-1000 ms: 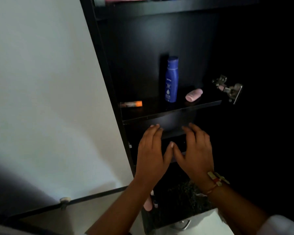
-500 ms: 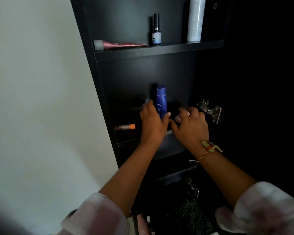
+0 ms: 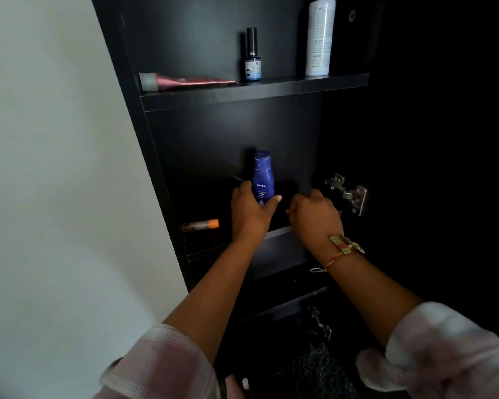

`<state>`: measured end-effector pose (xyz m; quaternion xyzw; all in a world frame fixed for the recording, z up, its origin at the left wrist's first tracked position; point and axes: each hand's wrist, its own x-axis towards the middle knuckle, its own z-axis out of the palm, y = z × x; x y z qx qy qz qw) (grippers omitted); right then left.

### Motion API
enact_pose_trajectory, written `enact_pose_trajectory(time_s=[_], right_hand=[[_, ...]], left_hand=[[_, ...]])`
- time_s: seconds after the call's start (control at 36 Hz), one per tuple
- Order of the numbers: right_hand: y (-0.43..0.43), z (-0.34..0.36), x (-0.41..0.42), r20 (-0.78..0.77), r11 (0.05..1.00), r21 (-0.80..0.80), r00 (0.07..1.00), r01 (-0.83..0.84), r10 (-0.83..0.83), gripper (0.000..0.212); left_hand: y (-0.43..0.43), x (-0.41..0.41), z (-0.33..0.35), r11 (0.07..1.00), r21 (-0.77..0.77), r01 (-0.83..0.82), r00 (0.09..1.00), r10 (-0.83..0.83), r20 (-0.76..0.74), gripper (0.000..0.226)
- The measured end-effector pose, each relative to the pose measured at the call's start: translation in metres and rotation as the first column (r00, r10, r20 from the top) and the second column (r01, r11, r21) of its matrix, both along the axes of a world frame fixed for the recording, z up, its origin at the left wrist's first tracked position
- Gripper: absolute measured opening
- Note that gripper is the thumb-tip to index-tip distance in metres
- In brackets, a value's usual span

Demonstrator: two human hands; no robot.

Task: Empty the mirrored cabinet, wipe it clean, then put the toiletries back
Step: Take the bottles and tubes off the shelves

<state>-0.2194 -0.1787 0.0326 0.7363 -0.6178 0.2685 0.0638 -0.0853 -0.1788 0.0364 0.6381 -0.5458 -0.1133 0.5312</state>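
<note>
The black cabinet stands open, and I look at its middle shelf [image 3: 277, 232]. A blue Nivea bottle [image 3: 263, 175] stands upright there, with my left hand [image 3: 249, 210] gripping its lower half. To its right my right hand [image 3: 314, 217] is curled into a fist on the shelf, over the spot where a small pink container lay; the fingers hide it. An orange-capped stick [image 3: 200, 225] lies at the shelf's left end.
The upper shelf [image 3: 254, 95] holds a pink tube [image 3: 190, 81] lying flat, a small black-capped bottle [image 3: 253, 57] and a tall white bottle [image 3: 319, 38]. A metal door hinge [image 3: 347, 192] juts out right of my right hand. A white wall [image 3: 55, 168] borders the cabinet's left.
Both hands rose from below the shelf onto it. My left hand closed round the blue bottle, and my right hand curled over the pink container. My view tilted up, showing the upper shelf.
</note>
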Motion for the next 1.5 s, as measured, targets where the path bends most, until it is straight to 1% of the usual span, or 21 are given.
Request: enact_pose_trajectory(time_s=[0.08, 0.19, 0.28, 0.33, 0.42, 0.53, 0.67, 0.72, 0.78, 0.83, 0.92, 0.97, 1.06, 1.11, 1.14, 1.17, 1.25, 1.31, 1.36, 1.42, 1.5], right_hand=[[-0.004, -0.006, -0.003, 0.070, 0.999, -0.016, 0.996, -0.050, 0.051, 0.019], [-0.004, -0.009, -0.004, 0.240, 0.996, -0.059, 0.967, -0.070, 0.082, 0.014], [0.002, -0.008, -0.006, 0.384, 0.988, -0.121, 0.913, -0.096, 0.136, 0.015], [0.011, -0.008, -0.008, 0.475, 0.982, -0.148, 0.862, -0.121, 0.178, 0.009], [0.027, -0.012, -0.011, 0.592, 0.980, -0.158, 0.783, -0.121, 0.192, 0.020], [0.054, -0.030, -0.016, 0.634, 0.977, -0.186, 0.747, -0.103, 0.200, 0.027], [0.091, -0.069, -0.018, 0.678, 0.969, -0.187, 0.693, -0.161, 0.246, 0.028], [0.101, -0.093, -0.016, 0.715, 0.972, -0.111, 0.663, -0.207, 0.223, 0.027], [0.110, -0.120, -0.015, 0.745, 0.967, 0.000, 0.644, -0.256, 0.171, 0.024], [0.117, -0.151, -0.016, 0.712, 0.958, 0.110, 0.694, -0.264, 0.110, 0.023], [0.126, -0.198, -0.018, 0.635, 0.920, 0.269, 0.771, -0.285, 0.053, 0.017], [0.132, -0.227, -0.019, 0.558, 0.870, 0.397, 0.830, -0.292, 0.024, 0.014], [0.140, -0.269, -0.019, 0.477, 0.774, 0.561, 0.879, -0.293, -0.012, 0.011], [0.142, -0.294, -0.017, 0.386, 0.749, 0.608, 0.922, -0.263, 0.010, 0.010], [0.144, -0.305, -0.015, 0.356, 0.743, 0.615, 0.934, -0.264, 0.038, 0.014], [0.146, -0.316, -0.012, 0.333, 0.740, 0.616, 0.941, -0.270, 0.066, 0.019], [0.149, -0.341, -0.005, 0.301, 0.719, 0.633, 0.946, -0.289, 0.116, 0.015], [0.150, -0.353, -0.003, 0.294, 0.648, 0.703, 0.950, -0.292, 0.108, 0.014], [0.151, -0.364, -0.002, 0.311, 0.586, 0.735, 0.938, -0.341, 0.157, 0.025], [0.152, -0.370, 0.000, 0.325, 0.522, 0.761, 0.923, -0.384, 0.206, 0.023], [0.152, -0.379, 0.005, 0.341, 0.446, 0.794, 0.910, -0.412, 0.235, 0.024]], left_hand=[[0.000, 0.001, -0.003, 1.000, -0.006, 0.011, 1.000, -0.011, -0.002, 0.056], [0.003, 0.002, -0.004, 1.000, -0.024, 0.017, 1.000, -0.017, -0.003, 0.053], [0.010, 0.001, -0.004, 0.998, -0.054, 0.038, 0.997, -0.042, -0.058, 0.051], [0.018, -0.001, -0.004, 0.995, -0.090, 0.047, 0.994, -0.055, -0.089, 0.047], [0.036, -0.006, -0.004, 0.984, -0.159, 0.082, 0.985, -0.104, -0.134, 0.041], [0.070, -0.009, -0.015, 0.955, -0.210, 0.207, 0.931, -0.258, -0.258, 0.033], [0.122, -0.006, -0.049, 0.933, -0.145, 0.329, 0.874, -0.359, -0.327, 0.025], [0.139, 0.000, -0.073, 0.935, -0.086, 0.343, 0.874, -0.351, -0.336, 0.026], [0.153, 0.008, -0.103, 0.948, 0.013, 0.317, 0.903, -0.297, -0.311, 0.027], [0.169, 0.015, -0.136, 0.958, 0.116, 0.263, 0.926, -0.217, -0.308, 0.027], [0.196, 0.026, -0.187, 0.935, 0.277, 0.221, 0.935, -0.122, -0.334, 0.022], [0.214, 0.033, -0.221, 0.902, 0.400, 0.165, 0.940, -0.021, -0.340, 0.020], [0.235, 0.036, -0.259, 0.839, 0.543, 0.042, 0.922, 0.178, -0.345, 0.024], [0.247, 0.036, -0.276, 0.804, 0.595, 0.019, 0.905, 0.239, -0.352, 0.028], [0.251, 0.036, -0.284, 0.789, 0.614, 0.015, 0.899, 0.258, -0.354, 0.028], [0.254, 0.037, -0.294, 0.766, 0.643, 0.011, 0.897, 0.276, -0.344, 0.028], [0.256, 0.039, -0.320, 0.700, 0.714, 0.015, 0.905, 0.293, -0.307, 0.023], [0.254, 0.040, -0.337, 0.655, 0.756, 0.008, 0.918, 0.294, -0.265, 0.018], [0.251, 0.040, -0.353, 0.622, 0.783, -0.002, 0.925, 0.299, -0.235, 0.013], [0.248, 0.040, -0.366, 0.612, 0.791, -0.008, 0.935, 0.285, -0.211, 0.011], [0.244, 0.037, -0.380, 0.604, 0.796, -0.040, 0.952, 0.266, -0.154, 0.017]])
